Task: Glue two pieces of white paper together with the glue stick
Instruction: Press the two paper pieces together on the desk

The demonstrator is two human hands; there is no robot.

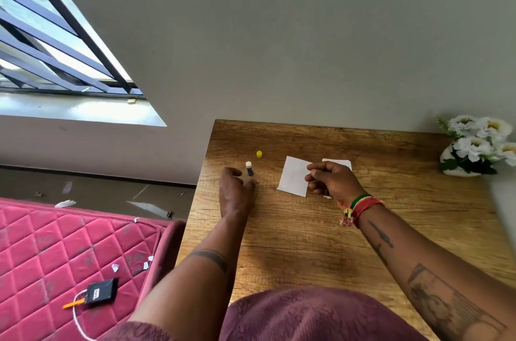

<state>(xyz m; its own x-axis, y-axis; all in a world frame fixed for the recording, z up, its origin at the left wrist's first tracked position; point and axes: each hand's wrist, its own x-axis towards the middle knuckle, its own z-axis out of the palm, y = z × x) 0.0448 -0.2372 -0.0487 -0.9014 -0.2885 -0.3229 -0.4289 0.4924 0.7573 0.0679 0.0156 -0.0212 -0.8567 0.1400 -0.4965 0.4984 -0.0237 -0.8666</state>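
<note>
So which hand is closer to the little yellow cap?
The left hand. It rests on the table just below and left of the yellow cap, right by the upright glue stick. The right hand is farther off to the cap's right, pinching a white paper.

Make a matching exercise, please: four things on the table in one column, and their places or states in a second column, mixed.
1. glue stick
2. yellow cap
3. paper square
4. white flowers

a. at the table's far right edge
b. pinched by the right hand
c. lies alone, off the tube
d. upright, uncapped, beside the left hand

Pairs: 1-d, 2-c, 3-b, 4-a
</note>
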